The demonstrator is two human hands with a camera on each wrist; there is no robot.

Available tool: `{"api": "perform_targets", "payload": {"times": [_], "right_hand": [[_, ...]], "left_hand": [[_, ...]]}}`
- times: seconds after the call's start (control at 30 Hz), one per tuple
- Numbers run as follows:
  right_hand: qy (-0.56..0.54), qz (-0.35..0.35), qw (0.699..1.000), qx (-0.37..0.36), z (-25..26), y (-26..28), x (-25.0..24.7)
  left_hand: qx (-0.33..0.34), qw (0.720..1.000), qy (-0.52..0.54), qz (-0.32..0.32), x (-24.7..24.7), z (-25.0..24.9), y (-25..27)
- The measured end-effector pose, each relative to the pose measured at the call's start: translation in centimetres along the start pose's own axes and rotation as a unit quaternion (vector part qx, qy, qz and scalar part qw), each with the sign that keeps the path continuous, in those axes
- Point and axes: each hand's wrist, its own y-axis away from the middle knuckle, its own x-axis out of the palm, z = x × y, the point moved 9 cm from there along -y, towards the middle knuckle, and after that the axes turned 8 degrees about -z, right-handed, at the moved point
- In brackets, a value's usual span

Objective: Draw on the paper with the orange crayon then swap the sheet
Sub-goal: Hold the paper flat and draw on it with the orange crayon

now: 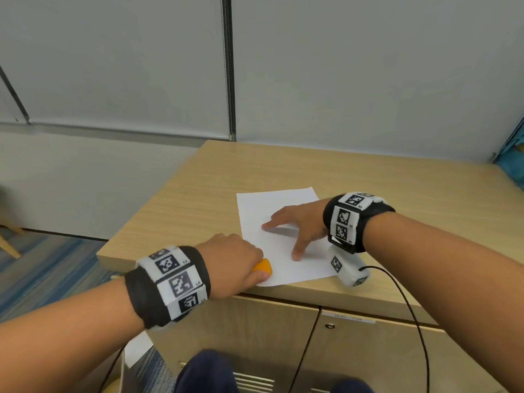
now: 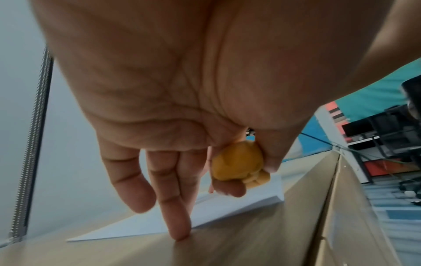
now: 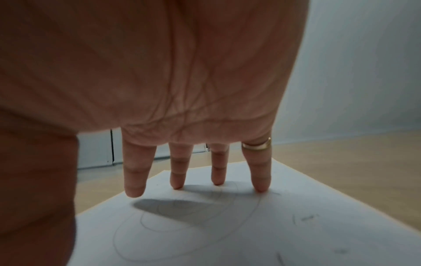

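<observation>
Crayon (image 1: pixel 262 266) first: your left hand (image 1: pixel 231 263) is pinching the orange lump between thumb and forefinger, just off the near left corner of the paper (image 1: pixel 283 251), while a straight middle finger is touching the wooden cabinet top (image 1: pixel 198 194). In the left wrist view the crayon (image 2: pixel 239 162) is sitting above the sheet's edge. Your right hand (image 1: pixel 297 222) is lying wide on the paper, fingers (image 3: pixel 258 176) spread and tips pressing the faintly scribbled sheet (image 3: pixel 250 234). A gold ring (image 3: pixel 257 145) is showing on one finger.

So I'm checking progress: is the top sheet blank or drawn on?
Drawn on. The sheet shows faint curved lines under the right hand.
</observation>
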Motion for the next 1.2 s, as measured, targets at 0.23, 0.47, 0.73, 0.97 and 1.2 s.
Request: {"api": "perform_targets", "payload": {"times": [0.23, 0.47, 0.73, 0.97, 1.2], "right_hand": [[-0.005, -0.059, 0.998, 0.029, -1.2, -0.2, 0.3], [0.098, -0.045, 0.993, 0.039, -0.3, -0.7, 0.1], [0.104, -0.037, 0.993, 0.034, -0.1, -0.7, 0.2], [0.108, -0.033, 0.993, 0.032, -0.1, -0.7, 0.3], [0.120, -0.026, 0.992, 0.023, 0.2, -0.5, 0.1]], "left_hand": [[-0.033, 0.993, 0.117, -0.006, -0.4, 1.2, -1.1], [-0.085, 0.994, 0.051, 0.054, -0.2, 5.1, -4.2], [-0.058, 0.995, 0.000, 0.087, 0.7, 2.6, -6.1], [-0.092, 0.990, -0.055, 0.088, -0.4, 4.4, -8.2], [-0.044, 0.994, -0.042, 0.094, -0.2, 1.7, -6.6]]}}
